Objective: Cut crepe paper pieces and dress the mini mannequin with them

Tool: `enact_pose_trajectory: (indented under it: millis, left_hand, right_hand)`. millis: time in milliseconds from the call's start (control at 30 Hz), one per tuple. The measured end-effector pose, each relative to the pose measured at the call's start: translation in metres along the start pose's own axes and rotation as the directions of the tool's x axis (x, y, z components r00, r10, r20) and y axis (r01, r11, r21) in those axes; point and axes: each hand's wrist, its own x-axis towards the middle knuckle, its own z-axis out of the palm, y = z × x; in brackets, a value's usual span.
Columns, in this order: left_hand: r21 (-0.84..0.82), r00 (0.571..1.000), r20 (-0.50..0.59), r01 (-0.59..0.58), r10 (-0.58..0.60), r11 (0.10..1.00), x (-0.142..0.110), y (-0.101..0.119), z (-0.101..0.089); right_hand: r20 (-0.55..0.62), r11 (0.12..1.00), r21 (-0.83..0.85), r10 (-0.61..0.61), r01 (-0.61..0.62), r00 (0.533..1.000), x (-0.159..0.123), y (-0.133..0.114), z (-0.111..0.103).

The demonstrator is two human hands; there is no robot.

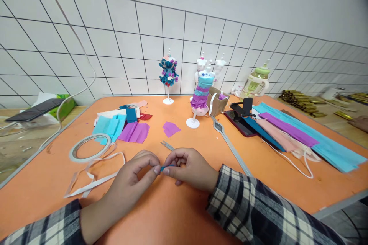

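Note:
A small strip of blue crepe paper [166, 167] is pinched between both hands, low over the orange table [155, 206]. My left hand [135, 174] holds one end between thumb and forefinger. My right hand [188, 168] grips the other end the same way, covering much of the strip. Just behind the right hand lies a pair of scissors [167, 145], its handles hidden. Farther back rests a loose purple paper piece [171, 129]. Left of my left hand are a roll of tape [75, 152] and curled white tape strips [97, 182].
Blue paper [110, 126] and purple paper [133, 133] lie at the left. Dress forms stand at the back, one in teal flowers [168, 71], one in blue and purple [201, 92]. At the right are a phone [241, 123], folded paper strips [290, 128] and a bottle [255, 80].

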Motion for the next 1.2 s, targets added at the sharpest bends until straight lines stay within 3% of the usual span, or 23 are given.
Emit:
enact_pose_trajectory:
  millis: [300,567,900,1200]
  left_hand:
    - [0.022,1.000,-0.012,-0.005,0.006,1.000,-0.002,-0.006,-0.001]
    - [-0.013,0.999,-0.032,0.017,-0.017,1.000,-0.001,-0.004,-0.002]
    - [-0.032,0.996,-0.069,0.050,-0.052,0.998,0.001,-0.005,-0.002]
    - [-0.047,0.986,-0.088,0.138,-0.142,0.989,0.001,-0.005,-0.004]
  right_hand:
    - [-0.060,0.994,-0.022,0.104,-0.106,0.993,0.001,-0.003,-0.004]
    - [-0.099,0.994,0.065,0.096,-0.090,0.990,0.005,-0.001,-0.006]
    - [0.007,0.963,0.244,0.116,-0.114,0.993,0.000,-0.006,-0.011]
    - [-0.045,0.988,0.109,0.112,-0.106,0.993,0.002,-0.004,-0.011]
